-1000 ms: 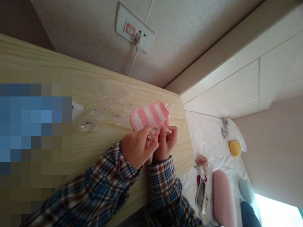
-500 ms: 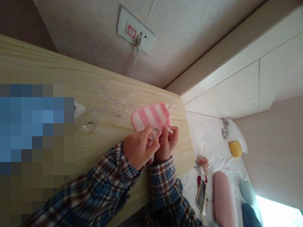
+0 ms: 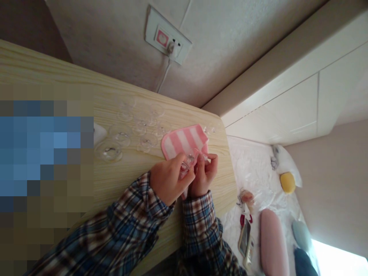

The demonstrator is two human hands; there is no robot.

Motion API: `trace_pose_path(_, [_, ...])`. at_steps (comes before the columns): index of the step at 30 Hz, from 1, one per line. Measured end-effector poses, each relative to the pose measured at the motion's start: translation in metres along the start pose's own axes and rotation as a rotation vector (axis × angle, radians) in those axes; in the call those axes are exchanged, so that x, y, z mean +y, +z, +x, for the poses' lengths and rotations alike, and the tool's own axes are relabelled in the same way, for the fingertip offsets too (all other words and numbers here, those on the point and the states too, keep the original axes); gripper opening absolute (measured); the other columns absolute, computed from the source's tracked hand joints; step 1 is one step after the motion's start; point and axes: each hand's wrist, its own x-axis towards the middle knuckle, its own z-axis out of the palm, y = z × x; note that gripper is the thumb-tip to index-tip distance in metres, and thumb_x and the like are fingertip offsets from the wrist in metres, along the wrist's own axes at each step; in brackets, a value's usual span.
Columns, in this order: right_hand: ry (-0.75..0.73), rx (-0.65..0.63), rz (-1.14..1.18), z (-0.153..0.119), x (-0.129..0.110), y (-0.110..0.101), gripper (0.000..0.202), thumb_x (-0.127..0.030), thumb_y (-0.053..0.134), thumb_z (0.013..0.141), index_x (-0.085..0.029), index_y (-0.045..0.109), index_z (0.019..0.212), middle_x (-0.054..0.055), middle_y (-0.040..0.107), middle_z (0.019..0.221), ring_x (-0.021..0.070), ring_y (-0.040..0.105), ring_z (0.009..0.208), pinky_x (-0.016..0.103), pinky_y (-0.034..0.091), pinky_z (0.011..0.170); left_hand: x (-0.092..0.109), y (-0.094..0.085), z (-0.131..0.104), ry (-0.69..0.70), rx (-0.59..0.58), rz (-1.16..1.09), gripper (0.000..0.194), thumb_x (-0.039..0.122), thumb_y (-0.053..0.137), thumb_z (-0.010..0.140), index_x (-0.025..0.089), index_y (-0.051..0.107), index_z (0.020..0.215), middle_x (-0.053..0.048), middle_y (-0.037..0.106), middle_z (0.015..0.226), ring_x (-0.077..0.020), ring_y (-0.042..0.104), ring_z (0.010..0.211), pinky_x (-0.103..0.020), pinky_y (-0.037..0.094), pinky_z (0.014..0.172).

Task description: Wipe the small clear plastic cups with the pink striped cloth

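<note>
A clear plastic piece (image 3: pixel 188 161) with round parts is pinched in my left hand (image 3: pixel 169 178), over the near edge of a pink-and-white striped cloth (image 3: pixel 184 138). Close beside it, my right hand (image 3: pixel 203 174) has its thumb and fingers closed on the right end of a clear piece; whether it is the same piece I cannot tell. The cloth lies on the wooden table, its lower part hidden by my hands. Several clear round pieces (image 3: pixel 109 150) are spread to the left of the cloth, and small clear pieces (image 3: pixel 209 129) lie at its right corner.
The wooden table (image 3: pixel 135 180) ends at the right beside a white-covered surface (image 3: pixel 250 157) with a phone (image 3: pixel 244 237), a pink cushion (image 3: pixel 273 241) and a yellow object (image 3: pixel 287 182). Behind the table, a plug sits in a wall socket (image 3: pixel 168 36). Blurred blocks cover the left side.
The whole view has shifted slightly, so things appear a little farther right. Both hands keep nearly the same hold.
</note>
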Motion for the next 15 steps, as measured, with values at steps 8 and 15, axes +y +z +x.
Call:
trace_pose_path(8, [0.007,-0.007,0.011,0.0009,-0.0006,-0.0004,0.013,-0.028,0.05,0.08,-0.02,0.039,0.081,-0.008,0.046,0.052,0.0036,0.039,0.04,0.014,0.03,0.039,-0.001,0.0015,0.0,0.015,0.018,0.004,0.019,0.035,0.039,0.08,0.018,0.048,0.076,-0.001,0.06,0.064,-0.0148,0.056,0.057,-0.022,0.034,0.05])
trace_pose_path(15, [-0.004,-0.027,-0.012,0.001,-0.0018,-0.0002,0.014,-0.029,0.05,0.079,-0.019,0.04,0.081,-0.007,0.049,0.054,0.0041,0.042,0.041,0.015,0.034,0.041,-0.0008,0.0011,0.0002,0.017,0.029,-0.002,0.019,0.035,0.039,0.081,0.018,0.047,0.077,-0.001,0.06,0.065,-0.0148,0.056,0.057,-0.023,0.034,0.05])
